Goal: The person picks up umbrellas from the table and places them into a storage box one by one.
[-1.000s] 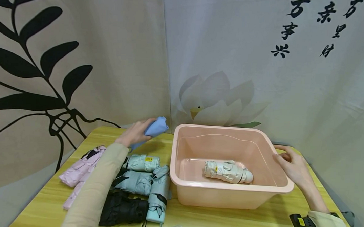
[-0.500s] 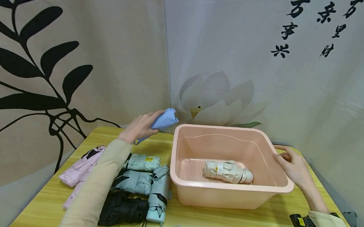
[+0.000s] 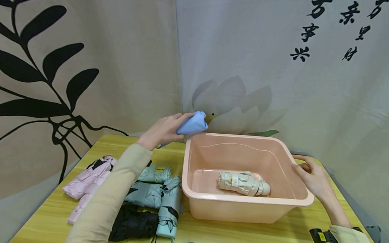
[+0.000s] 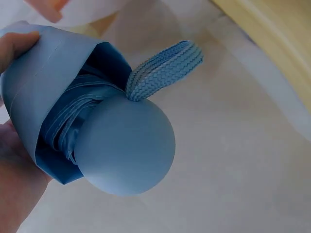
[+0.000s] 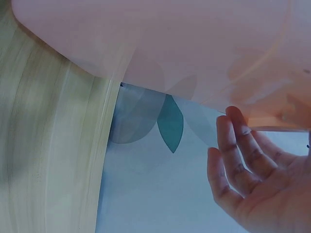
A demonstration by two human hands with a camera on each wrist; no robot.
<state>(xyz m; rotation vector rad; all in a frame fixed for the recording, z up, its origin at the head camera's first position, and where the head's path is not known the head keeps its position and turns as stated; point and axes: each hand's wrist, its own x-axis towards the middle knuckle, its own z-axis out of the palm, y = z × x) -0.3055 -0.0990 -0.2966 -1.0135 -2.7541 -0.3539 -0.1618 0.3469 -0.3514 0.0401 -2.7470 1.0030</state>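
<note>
My left hand (image 3: 163, 131) grips a folded blue umbrella (image 3: 194, 123) above the table, beside the far left corner of the pink plastic bin (image 3: 229, 210). In the left wrist view, the umbrella's round handle end (image 4: 127, 145) and its braided wrist loop (image 4: 167, 68) point away from my fingers. A folded pale grey-green umbrella (image 3: 244, 184) lies on the bin's floor. At the bin's right side, my right hand (image 3: 312, 176) holds the rim, thumb over it and fingers outside. The right wrist view shows those fingers (image 5: 238, 145) bent near the outer wall.
Left of the bin lie folded umbrellas: a black one (image 3: 134, 224), a light blue one (image 3: 169, 211) with a cord loop, and two pale green-blue ones (image 3: 145, 194). Pink umbrellas (image 3: 87, 182) lie farther left, partly behind my left sleeve. Curtains hang behind the wooden table (image 3: 241, 239).
My left hand has carried the blue umbrella rightward and upward, from over the table to the bin's far left corner. The right hand and the bin have stayed in place.
</note>
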